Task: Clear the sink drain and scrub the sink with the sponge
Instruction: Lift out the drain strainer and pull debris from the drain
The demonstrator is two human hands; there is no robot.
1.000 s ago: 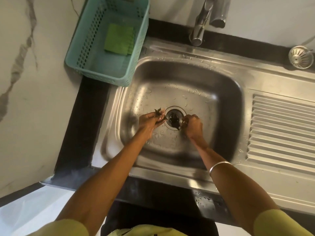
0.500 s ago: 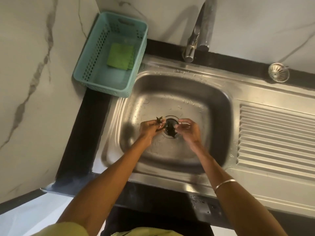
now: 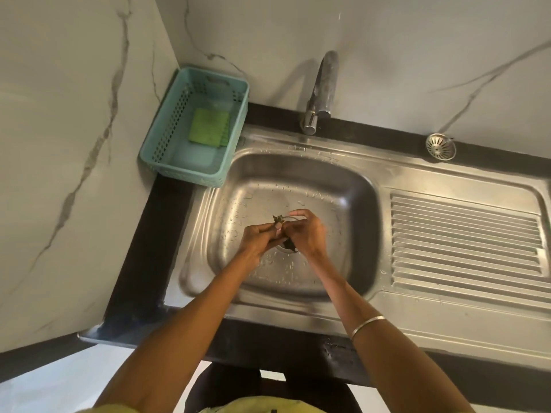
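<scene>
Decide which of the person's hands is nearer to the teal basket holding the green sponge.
Left. The left hand is over the sink basin on the teal basket's side; the right hand lies just beyond it, farther away.

One steel sink [image 3: 343,180], one tap [image 3: 322,90], one teal basket [image 3: 167,144]. One green sponge [image 3: 208,126], one drain strainer [image 3: 440,146]. Two hands: left hand [image 3: 256,238], right hand [image 3: 307,231].

My hands [image 3: 286,234] meet over the drain in the sink [image 3: 343,186]. The sponge [image 3: 208,126] lies in the basket [image 3: 155,150] behind-left; the strainer [image 3: 440,146] sits on the surface [image 3: 372,135] behind-right, beyond the tap [image 3: 320,93].
</scene>
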